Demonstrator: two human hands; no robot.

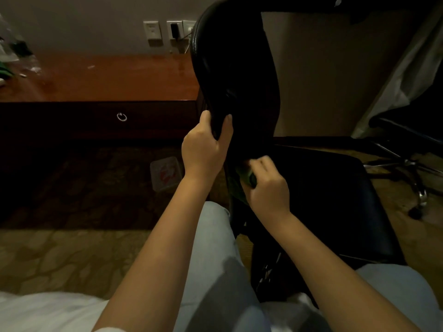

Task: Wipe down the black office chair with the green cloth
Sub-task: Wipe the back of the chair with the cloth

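Two bare forearms reach out over pale trouser legs point(215, 259). The right hand point(267, 185) curls its fingers round a bunched, soft green cloth point(247, 174), pressing it low where the backrest meets the flat padded seat point(330, 200). The left hand point(203, 147) grips the backrest's edge, thumb on one face and fingers on the other. The smooth, glossy black leather-look office chair point(237, 68) stands on patterned carpet. Beyond it runs a polished reddish wooden desk point(107, 77) with a metal ring pull point(121, 117).
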